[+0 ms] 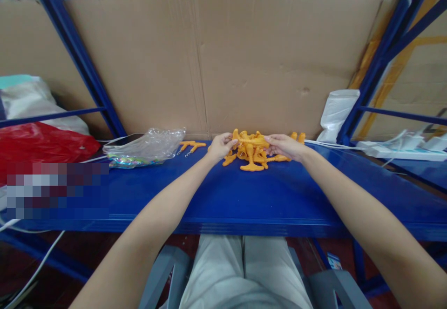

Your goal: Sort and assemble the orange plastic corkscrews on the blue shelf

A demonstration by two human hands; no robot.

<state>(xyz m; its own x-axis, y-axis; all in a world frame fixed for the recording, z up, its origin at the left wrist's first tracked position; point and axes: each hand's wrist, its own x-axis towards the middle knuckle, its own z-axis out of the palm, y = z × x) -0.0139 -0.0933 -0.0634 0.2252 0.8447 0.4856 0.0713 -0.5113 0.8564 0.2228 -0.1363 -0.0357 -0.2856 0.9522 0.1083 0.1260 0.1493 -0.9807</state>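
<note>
Both my hands hold one orange corkscrew (256, 142) crosswise over a pile of similar orange pieces. My left hand (221, 146) pinches its handle end, and my right hand (283, 146) grips the thicker other end. Its metal spiral does not show. Beneath and around it lies the pile of orange T-shaped pieces (252, 166), several of them overlapping. To the left of my left hand lie two orange-handled corkscrews (193, 145) with their spirals bare. A few orange pieces (298, 137) stand behind my right wrist.
A clear plastic bag (150, 144) with colourful contents lies on the blue shelf (244, 202) at left, near a red bag (42, 144). Cardboard (265, 57) closes off the back. At right are a white pouch (338, 113) and a power strip (401, 151) with cables.
</note>
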